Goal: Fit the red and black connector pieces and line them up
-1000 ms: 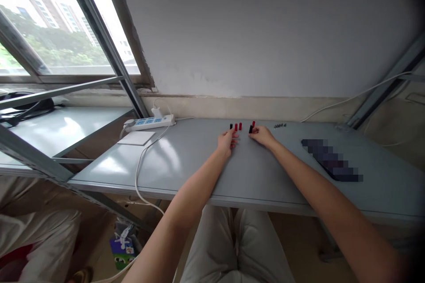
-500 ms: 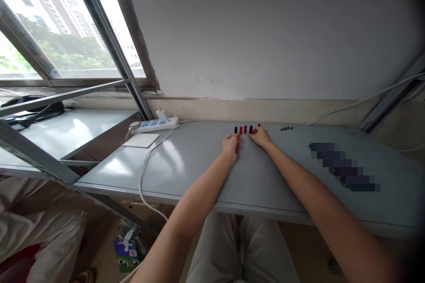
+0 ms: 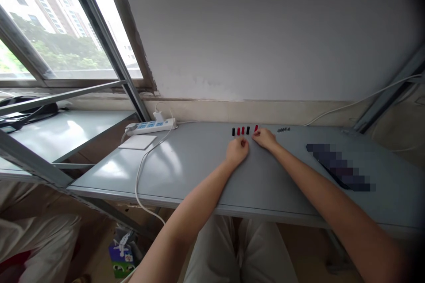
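We have both hands at the far edge of the grey bench [image 3: 186, 168], close under the wall. Our left hand [image 3: 237, 151] rests loosely curled on the surface just in front of a short row of small upright pieces; it grasps nothing that we can see. The row runs black piece [image 3: 233, 131], red piece [image 3: 238, 131], a second red piece [image 3: 243, 131], then a second black piece [image 3: 248, 130], standing close together but apart. Our right hand [image 3: 264, 138] touches a last red piece [image 3: 256, 129] at the right end of the row with its fingertips; whether it pinches the piece or only steadies it we cannot tell, the piece being so small.

To handle this well, we judge that the right hand should move the red piece with a light fingertip hold and keep it upright, since such narrow pieces tip easily and one may knock over its neighbours. The left hand does best staying low and clear of the row. A few tiny dark screws [image 3: 283, 130] lie just right of our hands, and a white power strip [image 3: 150, 126] sits well to the left.
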Action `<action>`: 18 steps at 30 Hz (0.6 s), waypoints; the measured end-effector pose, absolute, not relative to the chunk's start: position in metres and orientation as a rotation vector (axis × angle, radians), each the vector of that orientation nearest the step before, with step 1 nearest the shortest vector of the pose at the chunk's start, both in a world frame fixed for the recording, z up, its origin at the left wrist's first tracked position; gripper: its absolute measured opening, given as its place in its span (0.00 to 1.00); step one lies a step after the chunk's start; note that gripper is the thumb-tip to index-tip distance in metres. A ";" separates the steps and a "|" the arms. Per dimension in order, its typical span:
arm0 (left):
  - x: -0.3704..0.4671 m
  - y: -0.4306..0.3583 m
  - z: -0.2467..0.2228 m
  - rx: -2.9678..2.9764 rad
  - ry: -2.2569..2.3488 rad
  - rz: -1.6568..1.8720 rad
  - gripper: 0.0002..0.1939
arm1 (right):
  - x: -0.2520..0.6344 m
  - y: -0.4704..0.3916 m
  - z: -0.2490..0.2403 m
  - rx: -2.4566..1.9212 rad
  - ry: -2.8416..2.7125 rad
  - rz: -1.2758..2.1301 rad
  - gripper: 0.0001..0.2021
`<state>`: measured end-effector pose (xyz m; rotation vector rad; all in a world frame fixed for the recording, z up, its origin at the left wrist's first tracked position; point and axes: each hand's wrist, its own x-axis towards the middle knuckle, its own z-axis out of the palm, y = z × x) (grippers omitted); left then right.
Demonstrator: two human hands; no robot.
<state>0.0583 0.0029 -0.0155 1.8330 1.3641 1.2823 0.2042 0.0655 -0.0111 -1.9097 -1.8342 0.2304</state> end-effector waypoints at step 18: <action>0.061 0.001 -0.022 2.086 1.390 1.222 0.07 | 0.229 0.103 -0.023 -2.067 -1.550 0.288 0.25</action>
